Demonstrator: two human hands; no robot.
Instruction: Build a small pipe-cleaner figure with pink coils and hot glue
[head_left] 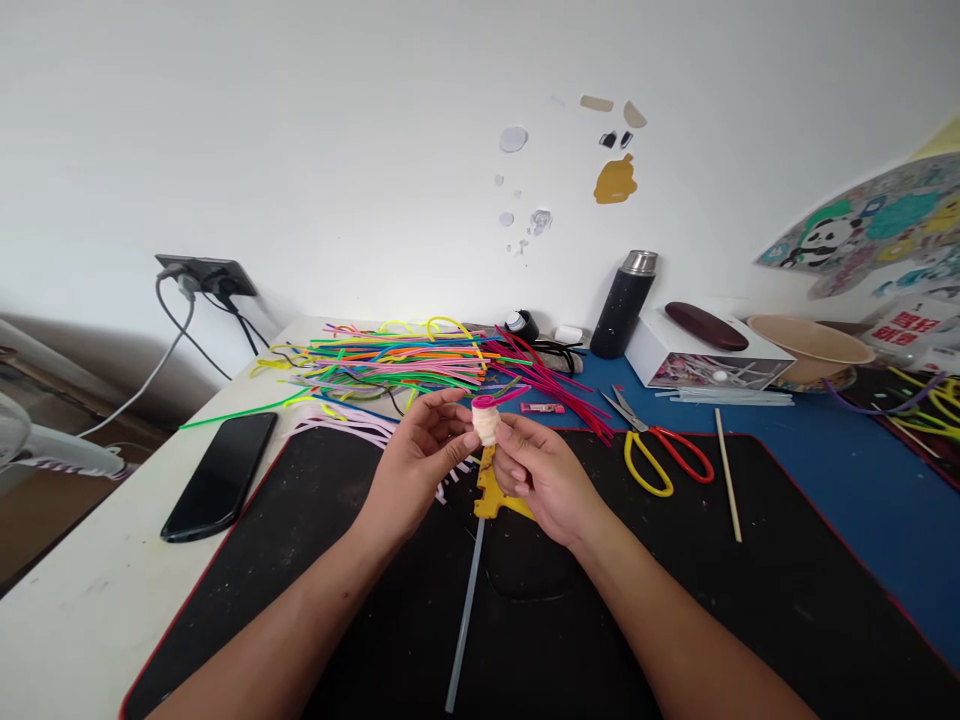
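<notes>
Both my hands meet over the black mat (750, 620) and pinch a small coiled piece (485, 418), cream with a pink pipe cleaner wound on top. My left hand (420, 450) grips it from the left with thumb and fingers. My right hand (541, 472) holds it from the right, fingers curled. Just beneath the hands lies a yellow glue gun (491, 492) with a clear glue stick (465, 610) trailing toward me. A big heap of coloured pipe cleaners (405, 365) lies behind the hands.
Scissors with one yellow and one red handle (660, 455) and a wooden stick (727, 475) lie at right. A black phone (221, 472) rests at left. Farther back stand a dark flask (622, 305), a white box (705, 360) and a bowl (810, 345).
</notes>
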